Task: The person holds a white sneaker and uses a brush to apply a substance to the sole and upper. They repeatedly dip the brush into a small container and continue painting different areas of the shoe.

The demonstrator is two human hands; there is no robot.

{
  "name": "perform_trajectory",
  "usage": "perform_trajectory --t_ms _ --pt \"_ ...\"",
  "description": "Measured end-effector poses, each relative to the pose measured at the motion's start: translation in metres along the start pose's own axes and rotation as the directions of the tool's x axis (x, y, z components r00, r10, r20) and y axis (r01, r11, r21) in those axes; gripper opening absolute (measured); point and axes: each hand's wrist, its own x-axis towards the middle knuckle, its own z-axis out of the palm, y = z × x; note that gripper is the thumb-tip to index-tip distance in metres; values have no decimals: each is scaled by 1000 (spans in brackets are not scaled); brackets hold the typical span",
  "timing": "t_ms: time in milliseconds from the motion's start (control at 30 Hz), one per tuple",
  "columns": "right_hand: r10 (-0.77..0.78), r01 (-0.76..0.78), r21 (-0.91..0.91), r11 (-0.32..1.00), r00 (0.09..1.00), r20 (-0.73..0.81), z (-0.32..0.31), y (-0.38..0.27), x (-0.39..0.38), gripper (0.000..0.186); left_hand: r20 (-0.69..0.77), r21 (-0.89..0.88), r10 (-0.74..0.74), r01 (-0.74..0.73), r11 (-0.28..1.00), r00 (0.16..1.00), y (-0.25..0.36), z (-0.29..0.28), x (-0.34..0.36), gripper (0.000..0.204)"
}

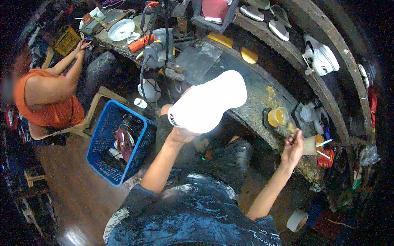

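My left hand (182, 135) is closed round a white shoe (209, 102), held up in front of me and tilted. Glare on the shoe hides its surface detail, and part of that hand is hidden beneath it. At the right, my right hand (292, 152) pinches a small brush (292, 128), its tip raised near a clear cup of yellow liquid (278, 117). The cup stands on the worn bench (256, 110), apart from the brush. Beside it is an empty-looking clear cup (308, 112).
A blue basket (95, 143) with shoes stands on the floor at left. Further left, a person in orange (51, 98) sits on a chair. Shoes, including a white sneaker (322, 56), line the shelves. A heat gun-like orange tool (141, 42) lies on the far bench.
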Motion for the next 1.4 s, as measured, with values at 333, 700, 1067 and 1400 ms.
perform_trajectory --t_ms 333,700,1067,1400 --pt "67 -109 52 993 855 515 151 -24 -116 21 -53 108 44 -38 993 998 -6 18 7 124" --pt "-266 312 -68 948 889 372 179 -2 -127 17 93 490 108 -140 860 990 6 16 5 126" --pt "-289 328 -103 939 915 282 154 -17 -136 16 279 732 307 -408 545 910 11 18 35 99" --pt "-514 618 -298 727 778 362 147 -30 -139 13 322 834 381 -450 318 867 20 14 40 85"
